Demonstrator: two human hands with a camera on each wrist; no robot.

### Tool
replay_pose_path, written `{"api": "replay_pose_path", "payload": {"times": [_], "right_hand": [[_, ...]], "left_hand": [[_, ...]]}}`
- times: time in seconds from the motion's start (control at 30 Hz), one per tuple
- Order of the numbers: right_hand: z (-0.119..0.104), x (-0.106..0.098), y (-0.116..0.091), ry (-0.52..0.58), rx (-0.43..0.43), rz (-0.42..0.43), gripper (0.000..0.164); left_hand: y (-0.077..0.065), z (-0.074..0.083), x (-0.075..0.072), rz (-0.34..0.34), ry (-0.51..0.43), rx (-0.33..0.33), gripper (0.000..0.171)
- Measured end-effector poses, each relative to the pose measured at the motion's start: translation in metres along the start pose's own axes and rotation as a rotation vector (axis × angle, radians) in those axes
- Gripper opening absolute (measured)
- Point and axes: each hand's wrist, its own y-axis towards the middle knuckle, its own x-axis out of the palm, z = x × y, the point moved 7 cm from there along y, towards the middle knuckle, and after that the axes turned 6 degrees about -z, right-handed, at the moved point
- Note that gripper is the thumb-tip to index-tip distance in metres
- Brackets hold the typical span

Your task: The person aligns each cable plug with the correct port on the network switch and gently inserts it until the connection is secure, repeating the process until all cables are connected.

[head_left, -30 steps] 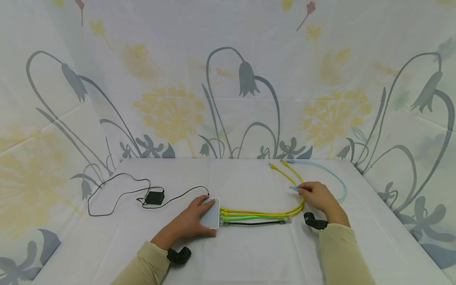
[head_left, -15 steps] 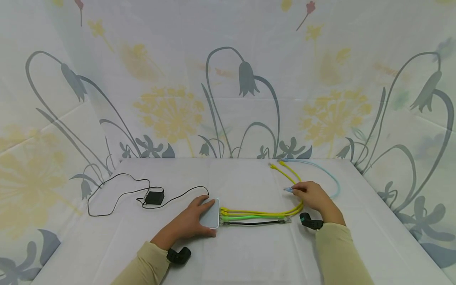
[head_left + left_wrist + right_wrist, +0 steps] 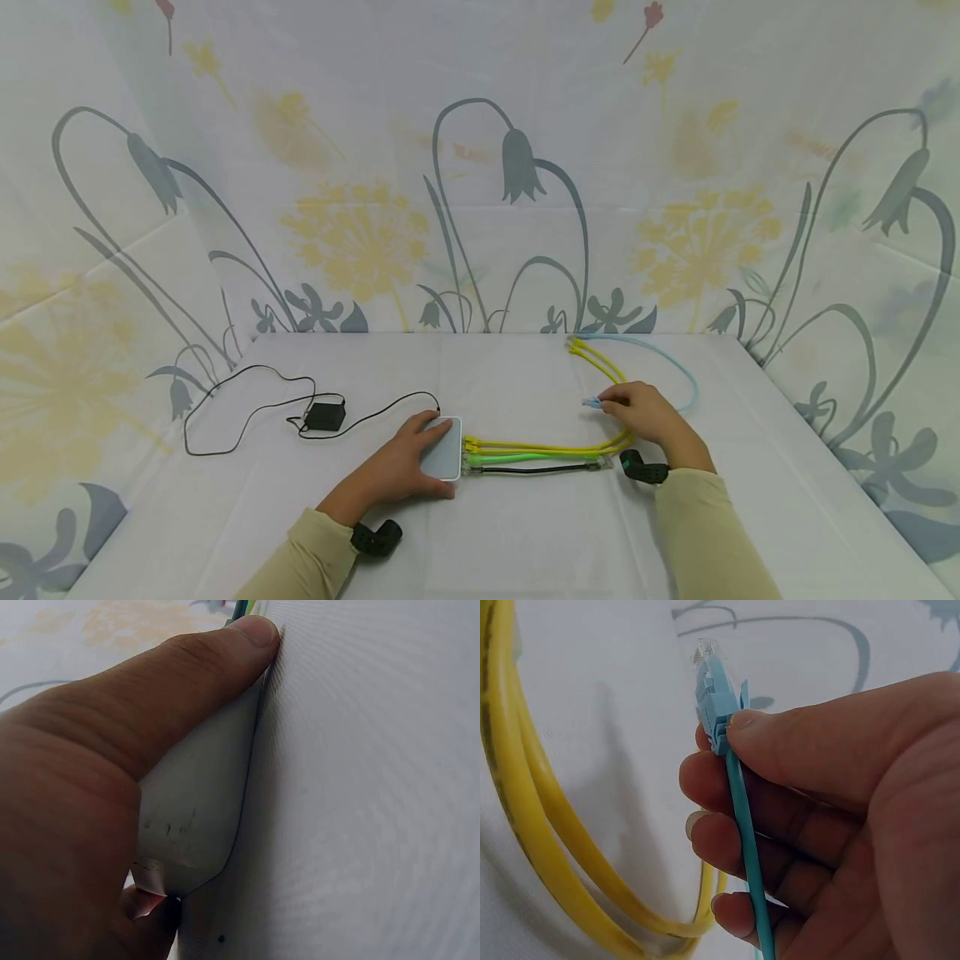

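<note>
My left hand (image 3: 397, 468) spans a white network switch (image 3: 447, 454) on the table, thumb along its near side and fingers over the far part. In the left wrist view the thumb lies along the switch's casing (image 3: 202, 795). Between thumb and fingers my right hand (image 3: 651, 417) pinches a light-blue ethernet cable by its plug (image 3: 718, 705), the clear tip pointing away from the palm. Two yellow ethernet cables (image 3: 547, 447), a green cable (image 3: 528, 458) and a black cable (image 3: 536, 471) run from the switch's right side. The yellow ones curve behind the right hand.
A black power adapter (image 3: 326, 416) lies left of the switch, its thin black cord (image 3: 258, 407) looped on the white table (image 3: 517, 533). The yellow cables' loose plugs (image 3: 573, 343) lie near the back edge, where a flower-patterned cloth (image 3: 480, 250) rises.
My right hand has moved left with the blue plug, drawing its cable leftward. The yellow cables' far ends have shifted slightly left too. The left hand and switch have stayed put.
</note>
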Motion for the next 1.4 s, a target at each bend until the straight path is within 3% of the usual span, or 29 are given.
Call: {"api": "replay_pose_path", "payload": {"times": [0.73, 1.4], "right_hand": [[-0.026, 0.017, 0.010, 0.008, -0.066, -0.050, 0.022], [-0.053, 0.031, 0.012, 0.008, -0.185, -0.062, 0.019]], "left_hand": [[-0.001, 0.002, -0.002, 0.004, -0.003, 0.003, 0.098], [-0.002, 0.003, -0.002, 0.005, -0.001, 0.001, 0.098]]}}
